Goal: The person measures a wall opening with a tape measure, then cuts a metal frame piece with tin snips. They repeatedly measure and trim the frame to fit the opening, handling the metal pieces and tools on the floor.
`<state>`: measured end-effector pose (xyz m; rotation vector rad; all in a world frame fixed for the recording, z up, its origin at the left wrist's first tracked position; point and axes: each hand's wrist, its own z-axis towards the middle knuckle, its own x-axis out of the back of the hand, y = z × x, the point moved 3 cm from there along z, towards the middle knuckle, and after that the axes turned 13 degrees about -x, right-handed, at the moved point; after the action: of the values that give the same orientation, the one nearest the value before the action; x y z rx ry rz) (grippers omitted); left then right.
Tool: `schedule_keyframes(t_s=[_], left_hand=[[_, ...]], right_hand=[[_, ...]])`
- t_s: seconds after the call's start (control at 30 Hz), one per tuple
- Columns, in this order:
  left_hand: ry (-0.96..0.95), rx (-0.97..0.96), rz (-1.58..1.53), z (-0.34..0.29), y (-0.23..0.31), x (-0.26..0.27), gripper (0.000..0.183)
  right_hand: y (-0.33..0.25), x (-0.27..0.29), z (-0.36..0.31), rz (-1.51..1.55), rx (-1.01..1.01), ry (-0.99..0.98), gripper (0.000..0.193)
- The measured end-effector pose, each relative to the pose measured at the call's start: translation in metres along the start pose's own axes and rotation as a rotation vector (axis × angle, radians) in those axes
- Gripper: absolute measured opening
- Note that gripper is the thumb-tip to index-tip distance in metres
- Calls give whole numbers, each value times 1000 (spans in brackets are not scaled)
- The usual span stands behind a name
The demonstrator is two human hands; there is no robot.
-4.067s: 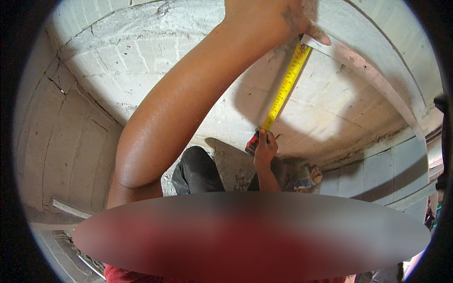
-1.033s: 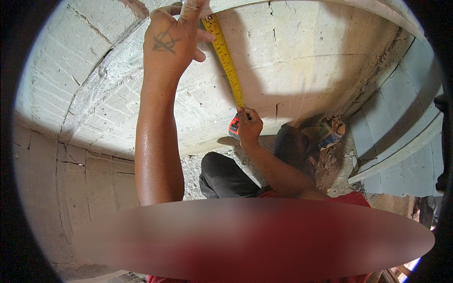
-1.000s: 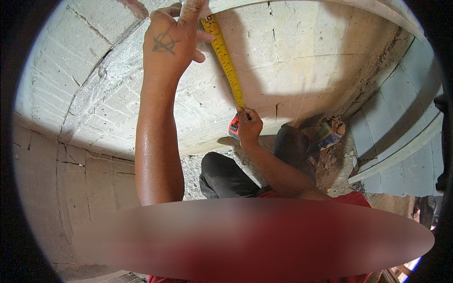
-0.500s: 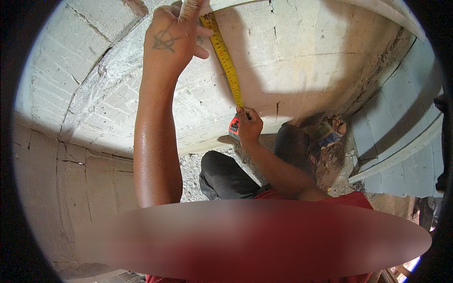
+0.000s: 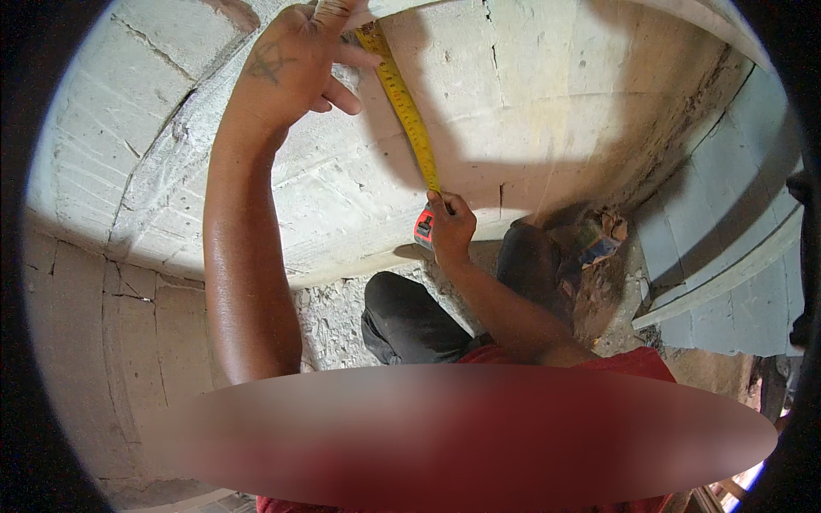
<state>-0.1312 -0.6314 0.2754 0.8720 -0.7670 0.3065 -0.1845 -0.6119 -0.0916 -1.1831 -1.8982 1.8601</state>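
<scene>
A yellow tape-measure blade [image 5: 400,98] runs down the pale wall from a ledge at the top to its red and black case. My right hand [image 5: 453,227] is closed on the tape measure [image 5: 423,227], thumb where the blade leaves the case. High on the left, my left hand [image 5: 286,68] is at the ledge, with several fingers stretched apart. One of its fingertips reaches the blade's edge near the upper end. Whether it presses the blade or only lies beside it, I cannot tell. Its uppermost fingers are partly cut off by the picture's edge.
The pale block wall [image 5: 556,111] has cracks and a raised ledge [image 5: 701,17] along the top. Grey panels [image 5: 718,214] stand at the right. Crumpled debris [image 5: 603,239] lies by my dark-trousered knees [image 5: 415,316]. Rough rubble covers the ground. A blurred patch hides the lower part.
My left hand and forearm have shifted left, and the fingers have tilted away from the blade. The right hand and tape case have stayed nearly still.
</scene>
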Motion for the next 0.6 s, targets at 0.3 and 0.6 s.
schedule_keyframes(t_s=[0.3, 0.6], left_hand=[[-26, -46, 101, -1, 1, 0, 89], [-32, -134, 141, -3, -4, -1, 87]], right_hand=[[-3, 1, -1, -46, -35, 21, 19], [-3, -1, -1, 20, -48, 20, 18]])
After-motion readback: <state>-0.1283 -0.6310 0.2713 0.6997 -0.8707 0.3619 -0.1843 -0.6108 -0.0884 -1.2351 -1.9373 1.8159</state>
